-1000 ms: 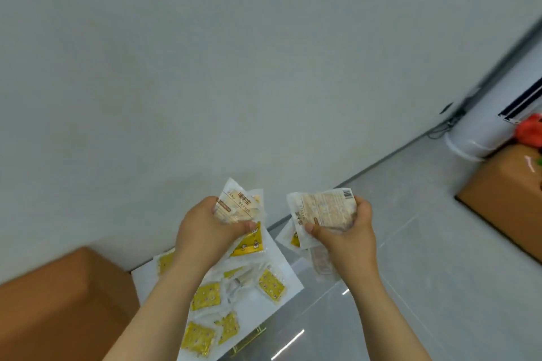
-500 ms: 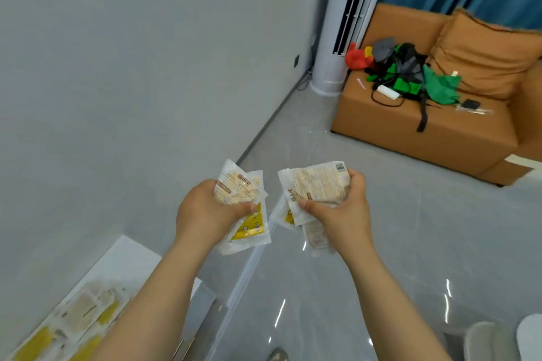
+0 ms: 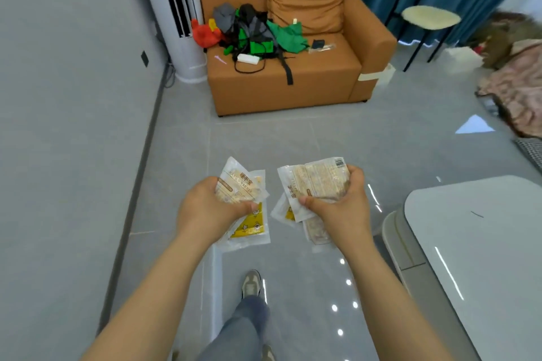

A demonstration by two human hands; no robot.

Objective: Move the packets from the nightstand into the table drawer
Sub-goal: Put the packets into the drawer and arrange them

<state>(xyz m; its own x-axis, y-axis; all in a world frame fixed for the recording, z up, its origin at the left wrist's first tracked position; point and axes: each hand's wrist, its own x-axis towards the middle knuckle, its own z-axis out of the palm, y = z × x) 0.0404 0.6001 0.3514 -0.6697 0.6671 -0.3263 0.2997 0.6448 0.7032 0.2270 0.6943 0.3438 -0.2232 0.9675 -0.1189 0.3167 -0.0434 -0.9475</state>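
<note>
Grey floor [image 3: 322,141] — L hand [image 3: 205,214], R hand [image 3: 343,211] w/ fingers [image 3: 311,202] curled round packets [image 3: 315,179].

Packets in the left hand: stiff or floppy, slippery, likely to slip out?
Probably floppy: the yellow packet droops below the left hand. Likely light, since several fan out from one grip. The glossy film looks slippery, so the lowest may slide out.

Right edge cuts table [image 3: 469,243]; overlapping packets [image 3: 315,182], count unclear.

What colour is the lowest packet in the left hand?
The lowest packet is bright yellow with small prints, in clear wrap; the head view shows it best.
</note>
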